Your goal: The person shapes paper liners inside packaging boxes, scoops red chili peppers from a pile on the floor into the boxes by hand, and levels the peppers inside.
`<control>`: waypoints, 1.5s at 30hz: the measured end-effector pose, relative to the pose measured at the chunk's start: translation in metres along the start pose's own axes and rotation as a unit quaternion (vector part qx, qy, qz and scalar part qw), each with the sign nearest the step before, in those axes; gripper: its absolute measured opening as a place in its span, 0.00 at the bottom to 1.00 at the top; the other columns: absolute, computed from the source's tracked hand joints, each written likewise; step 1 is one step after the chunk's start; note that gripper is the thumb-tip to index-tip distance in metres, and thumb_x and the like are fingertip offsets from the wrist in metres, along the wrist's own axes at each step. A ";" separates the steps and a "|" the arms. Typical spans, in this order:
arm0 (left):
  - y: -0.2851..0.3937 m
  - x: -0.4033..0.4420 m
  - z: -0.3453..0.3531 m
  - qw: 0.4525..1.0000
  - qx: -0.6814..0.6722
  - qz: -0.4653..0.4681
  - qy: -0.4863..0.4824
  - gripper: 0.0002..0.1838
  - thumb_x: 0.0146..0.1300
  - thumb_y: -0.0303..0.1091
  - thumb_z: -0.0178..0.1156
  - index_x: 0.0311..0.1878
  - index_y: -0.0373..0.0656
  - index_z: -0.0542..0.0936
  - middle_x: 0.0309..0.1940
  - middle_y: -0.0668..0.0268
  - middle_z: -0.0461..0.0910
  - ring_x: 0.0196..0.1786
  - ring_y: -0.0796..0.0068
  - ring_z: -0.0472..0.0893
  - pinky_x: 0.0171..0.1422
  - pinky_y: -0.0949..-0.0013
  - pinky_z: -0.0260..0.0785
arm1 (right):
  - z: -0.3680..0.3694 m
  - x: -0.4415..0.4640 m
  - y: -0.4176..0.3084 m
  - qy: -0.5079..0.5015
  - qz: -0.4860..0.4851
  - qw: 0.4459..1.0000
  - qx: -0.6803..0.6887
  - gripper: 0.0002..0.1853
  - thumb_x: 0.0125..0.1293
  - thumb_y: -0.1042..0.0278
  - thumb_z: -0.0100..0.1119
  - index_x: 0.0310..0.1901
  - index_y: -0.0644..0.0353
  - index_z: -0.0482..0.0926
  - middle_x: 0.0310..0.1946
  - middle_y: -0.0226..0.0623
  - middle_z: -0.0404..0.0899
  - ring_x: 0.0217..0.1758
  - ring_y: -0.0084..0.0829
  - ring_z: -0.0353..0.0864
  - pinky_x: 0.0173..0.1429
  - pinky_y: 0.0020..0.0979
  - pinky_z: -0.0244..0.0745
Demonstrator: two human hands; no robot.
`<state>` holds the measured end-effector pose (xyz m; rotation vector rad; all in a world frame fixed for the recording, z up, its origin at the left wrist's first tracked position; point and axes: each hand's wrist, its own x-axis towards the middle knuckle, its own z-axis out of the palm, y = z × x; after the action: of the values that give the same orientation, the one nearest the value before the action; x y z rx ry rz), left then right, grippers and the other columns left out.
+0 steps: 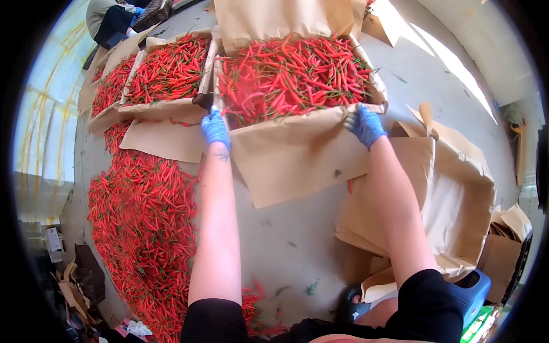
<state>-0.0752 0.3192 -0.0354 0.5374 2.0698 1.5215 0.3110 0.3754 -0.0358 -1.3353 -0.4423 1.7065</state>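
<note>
In front of me stands a paper-lined crate [374, 88] filled with red chillies [291, 77], their stems green. My left hand [215, 127], in a blue glove, is closed on the crate's near left corner. At the near right corner, my right hand [366, 124], gloved the same way, has its fingers closed on the rim. A brown paper flap [297, 163] hangs from the near side between my hands. Another flap stands up at the far side. The crate's underside is hidden.
A second chilli-filled crate [166, 71] and a third [114, 86] stand to the left. A large loose chilli heap [143, 223] covers the floor below them. At right is a paper-lined crate [463, 200], near a blue stool [474, 294]. Another person [111, 23] is at upper left.
</note>
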 end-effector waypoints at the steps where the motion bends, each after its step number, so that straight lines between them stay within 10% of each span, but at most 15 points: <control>1: -0.001 -0.003 0.008 0.999 -0.009 0.034 -0.003 0.25 0.63 0.57 0.53 0.33 0.39 0.75 0.24 0.68 0.70 0.28 0.77 0.64 0.35 0.69 0.62 | 0.004 0.009 -0.016 0.025 0.009 1.000 -0.003 0.13 0.69 0.55 0.47 0.33 0.54 0.71 0.20 0.34 0.75 0.19 0.30 0.76 0.25 0.33 0.80; 5: -0.009 -0.043 0.018 0.996 -0.080 0.025 -0.013 0.23 0.64 0.56 0.52 0.41 0.41 0.74 0.30 0.70 0.71 0.34 0.79 0.65 0.42 0.71 0.63 | -0.010 0.038 -0.046 -0.005 0.023 0.999 -0.039 0.13 0.68 0.54 0.51 0.32 0.53 0.70 0.19 0.34 0.76 0.18 0.29 0.76 0.24 0.31 0.79; 9: -0.019 -0.072 0.009 0.978 0.208 0.001 -0.022 0.35 0.67 0.59 0.39 0.62 0.35 0.63 0.53 0.49 0.73 0.55 0.57 0.73 0.61 0.62 0.61 | -0.004 0.029 -0.038 -0.005 0.017 1.000 -0.022 0.12 0.67 0.54 0.52 0.32 0.52 0.70 0.20 0.34 0.76 0.19 0.29 0.76 0.23 0.30 0.78; 13: -0.021 -0.070 0.013 0.994 0.082 -0.064 -0.043 0.36 0.68 0.58 0.39 0.67 0.37 0.57 0.62 0.51 0.65 0.63 0.58 0.67 0.65 0.63 0.58 | 0.062 -0.038 -0.016 0.166 -0.093 0.980 -0.063 0.15 0.67 0.52 0.48 0.35 0.56 0.67 0.22 0.36 0.71 0.19 0.30 0.74 0.25 0.36 0.80; 19: -0.021 -0.048 0.028 0.996 0.002 -0.068 -0.049 0.36 0.69 0.54 0.38 0.67 0.31 0.53 0.65 0.48 0.60 0.67 0.58 0.62 0.70 0.66 0.51 | 0.073 -0.003 -0.016 -0.055 0.135 0.988 -0.057 0.12 0.70 0.55 0.41 0.37 0.54 0.67 0.23 0.32 0.70 0.19 0.30 0.72 0.27 0.39 0.81; 25: -0.003 -0.049 0.043 1.000 0.011 -0.026 0.006 0.28 0.70 0.48 0.39 0.59 0.30 0.64 0.46 0.52 0.75 0.47 0.64 0.74 0.55 0.66 0.64 | 0.091 0.016 -0.032 -0.025 0.137 0.989 -0.050 0.12 0.71 0.58 0.39 0.37 0.55 0.68 0.22 0.32 0.71 0.19 0.30 0.73 0.26 0.35 0.82; 40: 0.002 -0.027 0.065 0.990 0.099 -0.042 -0.088 0.33 0.64 0.58 0.45 0.59 0.36 0.65 0.54 0.47 0.71 0.55 0.53 0.72 0.59 0.59 0.63 | 0.113 0.121 -0.064 -0.065 0.090 0.993 -0.047 0.10 0.68 0.59 0.48 0.38 0.56 0.70 0.29 0.39 0.78 0.30 0.37 0.82 0.33 0.36 0.83; 43: -0.037 -0.112 0.031 0.903 0.375 -0.054 -0.204 0.36 0.55 0.58 0.56 0.56 0.36 0.66 0.54 0.45 0.69 0.56 0.47 0.70 0.60 0.54 0.63 | 0.100 0.123 -0.059 -0.074 0.053 0.993 -0.079 0.12 0.64 0.55 0.57 0.33 0.54 0.72 0.27 0.33 0.75 0.28 0.33 0.79 0.33 0.37 0.82; 45: -0.048 -0.182 0.017 0.750 0.560 -0.034 -0.351 0.43 0.43 0.53 0.69 0.57 0.37 0.64 0.57 0.46 0.64 0.60 0.47 0.67 0.62 0.53 0.63 | 0.077 0.164 -0.044 -0.125 0.032 0.991 -0.042 0.14 0.59 0.52 0.62 0.33 0.54 0.74 0.27 0.30 0.73 0.28 0.29 0.76 0.32 0.38 0.80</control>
<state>0.0780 0.2109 -0.0553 1.1875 2.0614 -0.2180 0.2571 0.5505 -0.0722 -1.2099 -0.6248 1.9370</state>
